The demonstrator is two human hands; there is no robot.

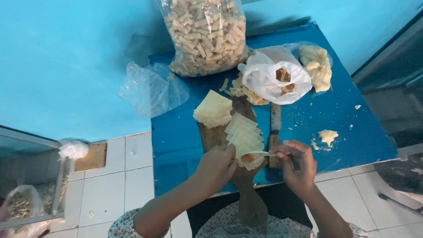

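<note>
A wooden board [213,134] lies on a low blue table [176,145]. On it sit a stack of pale square wrappers [213,109] and a fanned row of wrappers [243,132]. My left hand [217,165] pinches the nearest wrapper [251,162] at the row's front end, which has some filling on it. My right hand [298,165] holds a small white spoon [260,153] with its tip over that wrapper.
A big clear bag of rolled snacks [205,35] stands at the table's back. A white bag [273,77] with filling, a bag of scraps [316,66] and an empty clear bag [152,90] lie around. A knife [275,132] rests right of the board. White tiled floor [132,185] surrounds.
</note>
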